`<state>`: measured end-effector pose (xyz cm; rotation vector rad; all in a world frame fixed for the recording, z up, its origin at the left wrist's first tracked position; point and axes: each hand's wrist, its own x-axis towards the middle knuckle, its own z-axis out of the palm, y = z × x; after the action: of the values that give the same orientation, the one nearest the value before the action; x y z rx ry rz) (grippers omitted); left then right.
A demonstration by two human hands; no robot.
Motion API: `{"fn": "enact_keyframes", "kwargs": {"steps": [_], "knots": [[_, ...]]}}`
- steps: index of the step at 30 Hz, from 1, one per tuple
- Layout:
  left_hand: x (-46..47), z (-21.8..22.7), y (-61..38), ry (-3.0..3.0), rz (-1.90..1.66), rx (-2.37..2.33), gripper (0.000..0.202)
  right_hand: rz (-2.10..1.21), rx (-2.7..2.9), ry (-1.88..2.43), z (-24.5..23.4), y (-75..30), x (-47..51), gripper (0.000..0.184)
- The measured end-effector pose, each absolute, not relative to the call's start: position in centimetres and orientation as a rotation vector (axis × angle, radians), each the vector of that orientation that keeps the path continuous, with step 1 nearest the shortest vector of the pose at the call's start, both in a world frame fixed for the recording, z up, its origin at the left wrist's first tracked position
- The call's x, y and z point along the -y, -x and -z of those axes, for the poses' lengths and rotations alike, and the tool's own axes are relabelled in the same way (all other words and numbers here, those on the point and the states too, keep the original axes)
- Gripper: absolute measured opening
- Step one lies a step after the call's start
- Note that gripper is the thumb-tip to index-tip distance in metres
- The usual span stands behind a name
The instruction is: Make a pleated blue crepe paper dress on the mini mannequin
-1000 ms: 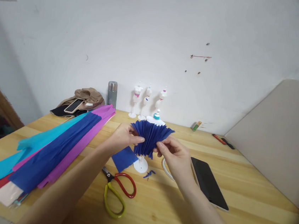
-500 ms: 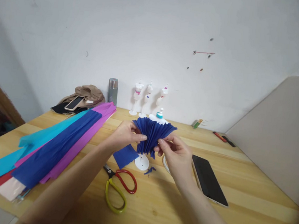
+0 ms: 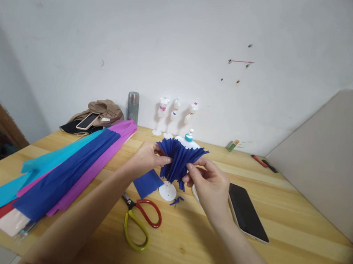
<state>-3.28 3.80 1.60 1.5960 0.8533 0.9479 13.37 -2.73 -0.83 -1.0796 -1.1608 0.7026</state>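
The blue sheet's lower folds now fan slightly wider than in the earlier frame; it stands upright at centre, just on the near side of a white dress form, and I cannot tell whether they touch. The left hand pinches its left side and the right hand its right, a sensible hold, since it looks light, soft and easy to crease or tear. Far left, the flask is capped, contents hidden.
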Motion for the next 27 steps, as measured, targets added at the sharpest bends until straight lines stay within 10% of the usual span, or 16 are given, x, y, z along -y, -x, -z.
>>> {"fn": "enact_keyframes", "kwargs": {"steps": [27], "knots": [[-3.5,-1.0,2.2,-1.639,-1.055,-0.954,0.007,-0.347,1.319,1.267,1.4,-13.1,3.0,0.032]]}}
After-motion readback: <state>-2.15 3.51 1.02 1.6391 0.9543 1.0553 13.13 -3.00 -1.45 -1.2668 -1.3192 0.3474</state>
